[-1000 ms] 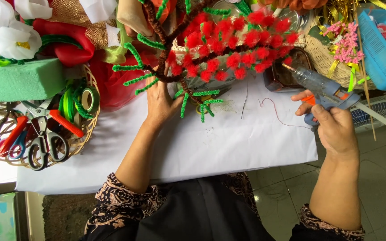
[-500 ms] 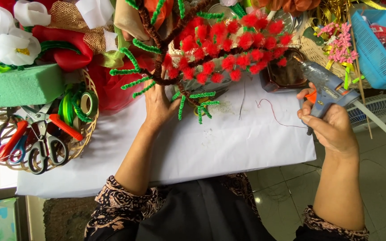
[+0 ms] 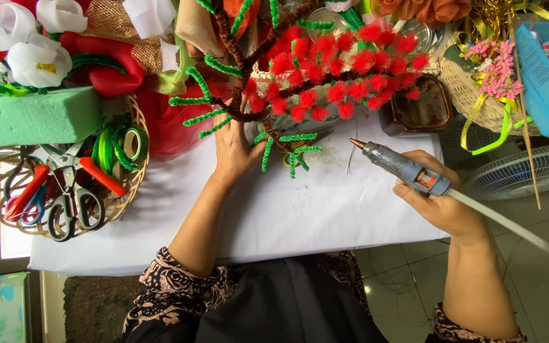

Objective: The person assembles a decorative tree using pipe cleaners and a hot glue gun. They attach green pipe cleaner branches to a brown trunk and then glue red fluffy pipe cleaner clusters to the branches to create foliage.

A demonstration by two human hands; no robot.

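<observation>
Right hand (image 3: 443, 206) clenched around grey glue gun (image 3: 401, 166), nozzle toward pipe-cleaner tree (image 3: 306, 82); left hand (image 3: 235, 149) grasps its brown trunk.

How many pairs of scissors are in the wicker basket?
3, all in the basket at left: grey-handled scissors in the middle, a red-and-blue pair left of them, a red-handled pair to the right. More may be hidden.
</observation>
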